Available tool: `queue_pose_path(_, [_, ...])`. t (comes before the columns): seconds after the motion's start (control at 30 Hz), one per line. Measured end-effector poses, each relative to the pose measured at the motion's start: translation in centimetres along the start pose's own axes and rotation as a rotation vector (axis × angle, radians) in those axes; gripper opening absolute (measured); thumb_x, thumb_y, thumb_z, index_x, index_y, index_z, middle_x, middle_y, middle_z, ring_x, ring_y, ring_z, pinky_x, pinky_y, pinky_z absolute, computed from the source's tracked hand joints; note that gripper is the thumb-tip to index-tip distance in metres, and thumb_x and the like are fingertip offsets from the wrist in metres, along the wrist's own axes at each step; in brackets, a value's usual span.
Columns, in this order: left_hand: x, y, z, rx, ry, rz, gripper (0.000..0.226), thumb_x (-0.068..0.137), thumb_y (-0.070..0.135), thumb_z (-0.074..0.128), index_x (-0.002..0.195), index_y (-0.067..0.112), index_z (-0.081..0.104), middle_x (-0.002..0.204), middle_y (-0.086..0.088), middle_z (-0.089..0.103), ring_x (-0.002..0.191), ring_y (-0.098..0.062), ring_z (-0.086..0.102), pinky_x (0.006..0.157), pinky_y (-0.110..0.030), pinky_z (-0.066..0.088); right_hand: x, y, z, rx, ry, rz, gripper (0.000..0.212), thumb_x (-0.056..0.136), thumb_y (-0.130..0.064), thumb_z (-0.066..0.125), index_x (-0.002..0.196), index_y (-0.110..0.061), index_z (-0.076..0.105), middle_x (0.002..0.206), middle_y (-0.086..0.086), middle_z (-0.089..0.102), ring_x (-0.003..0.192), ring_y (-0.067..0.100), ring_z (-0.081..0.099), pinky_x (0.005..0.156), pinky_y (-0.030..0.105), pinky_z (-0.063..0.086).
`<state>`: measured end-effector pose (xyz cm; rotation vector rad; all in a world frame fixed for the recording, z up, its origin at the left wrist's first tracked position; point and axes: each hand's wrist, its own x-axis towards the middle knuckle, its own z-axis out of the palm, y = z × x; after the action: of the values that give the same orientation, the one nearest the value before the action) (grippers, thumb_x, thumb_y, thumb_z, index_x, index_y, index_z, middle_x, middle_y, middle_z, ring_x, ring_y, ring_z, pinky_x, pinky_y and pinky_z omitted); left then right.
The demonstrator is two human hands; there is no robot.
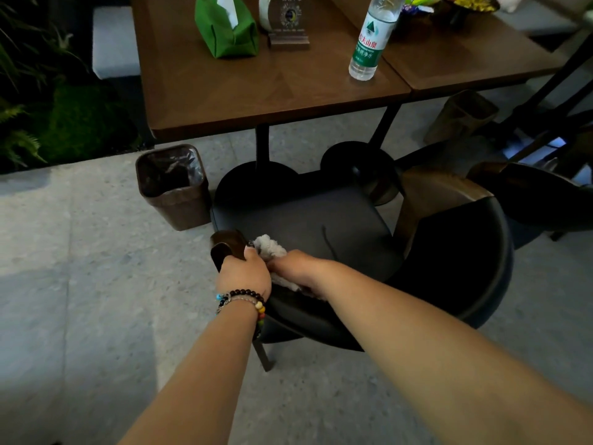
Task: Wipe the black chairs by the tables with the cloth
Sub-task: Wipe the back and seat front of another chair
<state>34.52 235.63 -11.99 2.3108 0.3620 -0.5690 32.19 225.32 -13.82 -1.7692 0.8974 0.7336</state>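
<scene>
A black chair (321,226) with a curved black backrest and brown wooden armrest ends stands in front of a brown table (256,91). My left hand (244,273), with bead bracelets at the wrist, grips the chair's left wooden armrest end. Right beside it my right hand (295,268) holds a crumpled white cloth (269,247) against the inner left side of the chair, just above the seat. Part of the cloth is hidden under my hands. A second black chair (539,200) shows at the right edge.
A brown waste bin (173,187) with a clear liner stands left of the chair. On the table stand a green tissue pouch (224,27), a small stand (288,24) and a water bottle (369,36). Black round table bases sit behind the chair. Plants fill the far left.
</scene>
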Motion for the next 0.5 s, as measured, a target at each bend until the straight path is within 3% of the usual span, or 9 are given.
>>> queue_pose_path(0.07, [0.0, 0.1, 0.0, -0.008, -0.004, -0.009, 0.048, 0.102, 0.040, 0.035, 0.115, -0.001, 0.056, 0.113, -0.022, 0.061, 0.104, -0.037, 0.057, 0.075, -0.035, 0.036, 0.0, 0.7, -0.9, -0.098, -0.040, 0.048, 0.053, 0.085, -0.050, 0.056, 0.114, -0.007, 0.065, 0.087, 0.013, 0.070, 0.073, 0.024, 0.062, 0.067, 0.029, 0.050])
queue_pose_path(0.2, [-0.2, 0.2, 0.0, 0.007, 0.005, -0.024, 0.048, 0.102, 0.040, 0.035, 0.113, -0.001, 0.056, 0.112, -0.023, 0.062, 0.104, -0.039, 0.058, 0.082, -0.039, 0.042, 0.8, 1.6, -1.4, -0.267, -0.034, 0.088, 0.034, 0.089, -0.045, 0.055, 0.105, -0.015, 0.055, 0.075, 0.006, 0.059, 0.064, 0.020, 0.057, 0.056, 0.023, 0.045])
queue_pose_path(0.3, [-0.1, 0.3, 0.2, 0.011, 0.012, -0.027, 0.048, 0.101, 0.041, 0.035, 0.112, 0.000, 0.056, 0.110, -0.022, 0.063, 0.101, -0.037, 0.059, 0.078, -0.037, 0.042, 1.0, 2.0, -1.3, -0.251, -0.017, 0.060, 0.037, 0.085, -0.051, 0.054, 0.105, -0.021, 0.048, 0.077, 0.003, 0.058, 0.067, 0.018, 0.057, 0.058, 0.023, 0.046])
queue_pose_path(0.37, [0.0, 0.2, 0.3, 0.007, 0.013, -0.020, 0.048, 0.101, 0.041, 0.035, 0.112, 0.000, 0.057, 0.109, -0.021, 0.063, 0.100, -0.037, 0.060, 0.076, -0.037, 0.041, 0.8, 2.1, -1.5, -0.246, -0.003, 0.023, 0.045, 0.079, -0.052, 0.056, 0.105, -0.014, 0.058, 0.082, 0.004, 0.064, 0.072, 0.021, 0.063, 0.065, 0.027, 0.050])
queue_pose_path(0.5, [0.1, 0.1, 0.3, 0.012, 0.025, -0.016, 0.048, 0.101, 0.042, 0.034, 0.110, 0.001, 0.058, 0.105, -0.020, 0.063, 0.087, -0.032, 0.057, 0.070, -0.034, 0.038, -1.4, 2.5, -2.4, -0.164, -0.050, -0.072, 0.026, 0.066, -0.040, 0.057, 0.068, -0.017, 0.068, 0.063, 0.006, 0.065, 0.054, 0.021, 0.058, 0.054, 0.027, 0.044])
